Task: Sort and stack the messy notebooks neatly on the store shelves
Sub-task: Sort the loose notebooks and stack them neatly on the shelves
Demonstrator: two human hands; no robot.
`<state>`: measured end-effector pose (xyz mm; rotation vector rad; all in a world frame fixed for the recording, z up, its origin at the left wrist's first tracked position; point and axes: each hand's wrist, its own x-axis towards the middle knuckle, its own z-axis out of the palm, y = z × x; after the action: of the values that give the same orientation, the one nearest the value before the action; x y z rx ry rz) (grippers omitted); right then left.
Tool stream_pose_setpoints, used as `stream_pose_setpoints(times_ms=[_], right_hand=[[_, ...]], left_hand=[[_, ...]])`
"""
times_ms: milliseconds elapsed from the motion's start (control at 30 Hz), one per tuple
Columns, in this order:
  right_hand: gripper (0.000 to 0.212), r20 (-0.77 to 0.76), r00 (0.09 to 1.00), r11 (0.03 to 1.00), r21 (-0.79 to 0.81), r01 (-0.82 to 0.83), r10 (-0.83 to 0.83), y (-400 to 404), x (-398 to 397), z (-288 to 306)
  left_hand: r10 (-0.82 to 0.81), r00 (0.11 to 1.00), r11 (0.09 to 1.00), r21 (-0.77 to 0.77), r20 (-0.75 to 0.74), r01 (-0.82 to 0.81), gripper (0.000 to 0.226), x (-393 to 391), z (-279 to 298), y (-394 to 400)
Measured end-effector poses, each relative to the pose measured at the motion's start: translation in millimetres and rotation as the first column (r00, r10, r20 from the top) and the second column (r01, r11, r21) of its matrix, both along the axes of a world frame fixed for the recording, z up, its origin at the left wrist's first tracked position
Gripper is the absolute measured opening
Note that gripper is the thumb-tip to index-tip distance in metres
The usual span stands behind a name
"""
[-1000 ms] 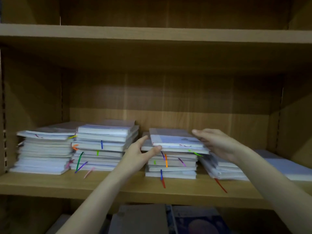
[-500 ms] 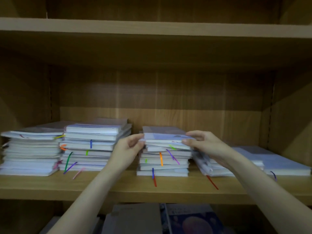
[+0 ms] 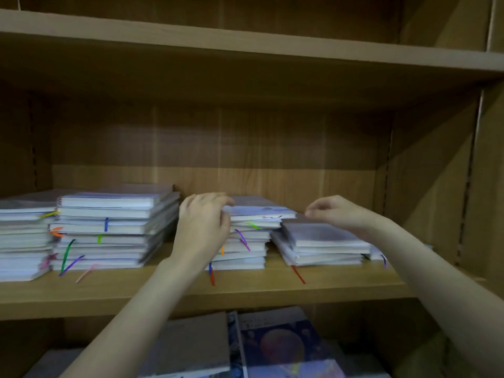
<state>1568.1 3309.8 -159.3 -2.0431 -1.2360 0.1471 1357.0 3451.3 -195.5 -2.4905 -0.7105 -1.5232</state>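
The left hand (image 3: 203,227) lay against the left side of the middle stack (image 3: 245,241) of notebooks, with its fingers curled over the edge of the top notebook (image 3: 257,210), so its grip was on that book. The right hand (image 3: 334,211) hung just above the low stack (image 3: 321,244) next to it, with its fingers loosely bent and nothing in them, so its grip was let go. The middle stack looked a bit crooked, so a hard push could have made the top books slide off to the right, onto the low stack or off the shelf (image 3: 245,290). The low stack leaned to one side too, so it could have slipped if bumped. The ribbons hanging out, like the red ribbon (image 3: 298,274), could have got caught and pulled. There were two hands. There were four stacks of notebooks on this shelf: the far left stack (image 3: 24,241), the tall stack (image 3: 114,227), the middle one and the low one. A few more books (image 3: 283,347) lay on the shelf below, but it was too dark and blurry to count them.
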Motion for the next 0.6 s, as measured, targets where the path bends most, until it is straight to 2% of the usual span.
stream_pose_setpoints(times_ms=[67,133,167,267,333,367,467,600], right_hand=[[0.062,0.098,0.987,0.977,-0.16,0.142,-0.127,-11,19,-9],[0.091,0.032,0.977,0.95,-0.228,0.214,-0.213,-21,33,-23],[0.094,-0.013,0.974,0.953,-0.209,0.221,-0.228,-23,37,-26],[0.092,-0.014,0.97,0.967,-0.086,0.242,-0.244,-25,41,-36],[0.087,-0.029,0.968,0.968,0.009,0.25,-0.25,-24,42,-40],[0.082,-0.092,0.966,0.968,0.048,0.246,-0.241,-24,43,-42],[0.063,-0.303,0.936,0.951,0.188,0.244,-0.18,-27,47,-44],[0.048,-0.329,0.93,0.934,0.249,0.254,-0.165,-25,44,-46]], left_hand=[[0.028,1.0,0.987,0.16,0.0,-0.027,0.024,10,-5,-10],[0.058,0.998,0.956,0.288,-0.032,-0.046,0.026,22,-6,-20],[0.085,0.994,0.943,0.328,-0.07,-0.057,0.029,29,-5,-24],[0.218,0.955,0.916,0.379,-0.201,-0.13,0.02,46,-6,-25],[0.283,0.921,0.927,0.323,-0.266,-0.191,0.03,49,-6,-21],[0.28,0.918,0.934,0.299,-0.281,-0.193,0.035,47,-7,-18],[0.265,0.935,0.934,0.306,-0.237,-0.187,0.038,35,-9,-13],[0.291,0.928,0.933,0.284,-0.231,-0.222,0.042,19,-7,-7]])
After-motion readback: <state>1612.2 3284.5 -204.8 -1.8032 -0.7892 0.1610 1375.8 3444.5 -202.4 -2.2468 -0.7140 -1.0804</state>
